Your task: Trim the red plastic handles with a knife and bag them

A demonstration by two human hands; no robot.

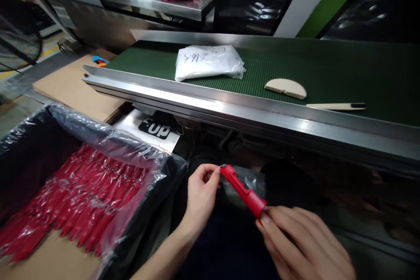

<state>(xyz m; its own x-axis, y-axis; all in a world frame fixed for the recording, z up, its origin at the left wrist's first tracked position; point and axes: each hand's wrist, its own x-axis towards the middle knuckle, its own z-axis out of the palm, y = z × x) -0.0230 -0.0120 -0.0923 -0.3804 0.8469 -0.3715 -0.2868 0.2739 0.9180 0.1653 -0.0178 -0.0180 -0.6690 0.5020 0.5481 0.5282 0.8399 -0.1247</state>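
Right hand (308, 245) pinching red plastic part (244, 192) low centre; left hand (200, 194) pinching clear bag (247, 181) over its tip. Bagging partway; lined box (138, 157) already holds many bagged parts (75, 197).

I note a red part (244, 192) of glossy moulded plastic in a thin clear film bag (251, 179), a conveyor belt (344, 70) of matt green ribbed fabric, its rail (203, 105) brushed shiny metal, and a box (49, 253) of plain cardboard.
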